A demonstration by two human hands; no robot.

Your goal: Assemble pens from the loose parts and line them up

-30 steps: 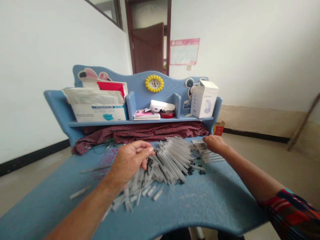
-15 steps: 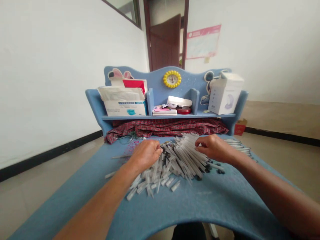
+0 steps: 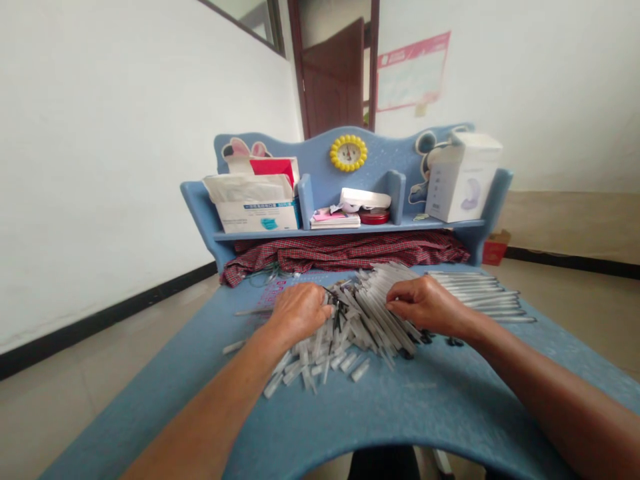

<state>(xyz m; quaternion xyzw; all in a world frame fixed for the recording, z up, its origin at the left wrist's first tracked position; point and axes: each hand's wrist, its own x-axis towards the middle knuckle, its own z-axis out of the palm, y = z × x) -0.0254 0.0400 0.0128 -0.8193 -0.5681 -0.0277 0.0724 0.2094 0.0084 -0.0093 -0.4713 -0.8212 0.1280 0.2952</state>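
Observation:
My left hand point(image 3: 303, 310) is closed at the left side of a heap of pen parts; what its fingertips pinch is hard to make out, with dark thin pen refills point(image 3: 339, 313) right beside them. My right hand point(image 3: 423, 305) pinches at the right side of the heap, and a pale end shows between thumb and finger, apparently a pen barrel. Frosted pen barrels point(image 3: 383, 310) lie fanned between the hands. Clear pen caps point(image 3: 347, 362) are scattered in front of them. Small black plugs point(image 3: 454, 341) sit below my right wrist.
Several finished-looking pens point(image 3: 480, 297) lie in a row at the right. Behind the heap, a checked cloth point(image 3: 350, 250) is bunched under the blue shelf point(image 3: 300, 234). A mask box point(image 3: 260, 215), a red tin point(image 3: 374, 217) and a white box point(image 3: 465, 177) stand on it.
My right hand's fingers have closed from a looser curl and come down onto the barrels. My left hand stays at the refills. The camera view has shifted slightly.

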